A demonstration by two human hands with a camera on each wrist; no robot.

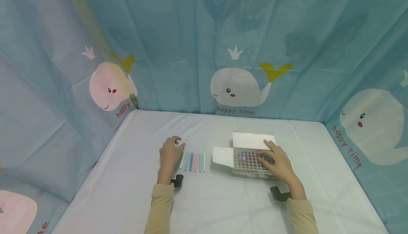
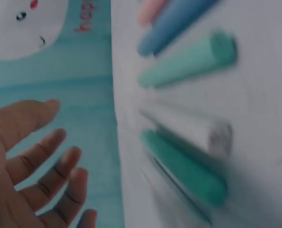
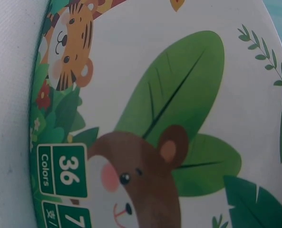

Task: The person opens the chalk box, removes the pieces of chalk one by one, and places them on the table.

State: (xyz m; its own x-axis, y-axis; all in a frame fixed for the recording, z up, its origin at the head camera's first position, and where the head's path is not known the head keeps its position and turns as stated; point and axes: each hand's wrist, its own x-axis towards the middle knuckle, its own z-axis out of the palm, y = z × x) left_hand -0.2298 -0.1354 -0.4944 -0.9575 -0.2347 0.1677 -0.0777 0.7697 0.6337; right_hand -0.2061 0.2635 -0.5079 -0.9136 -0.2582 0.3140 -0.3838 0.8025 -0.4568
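My left hand [image 1: 169, 153] is just left of a row of chalk sticks on the white table, with fingers relaxed and nothing in them. The row has a blue chalk stick [image 1: 191, 161], a pink chalk stick [image 1: 196, 162], and several white and green ones. In the left wrist view, a green chalk stick [image 2: 186, 166] lies beside a white one. My right hand [image 1: 278, 161] is over an opened chalk box [image 1: 255, 173], its thumb and fingertips apart above the packed chalk ends. A pink end [image 1: 243, 158] stands out among them. Animals and "36 Colors" decorate the box's side.
The box's white side flap [image 1: 223, 155] folds out to the left, and its lid flap [image 1: 253, 140] stands at the back. A white cloth covers the table [image 1: 223, 205]. Blue curtains [image 1: 178, 81] with whale prints surround it.
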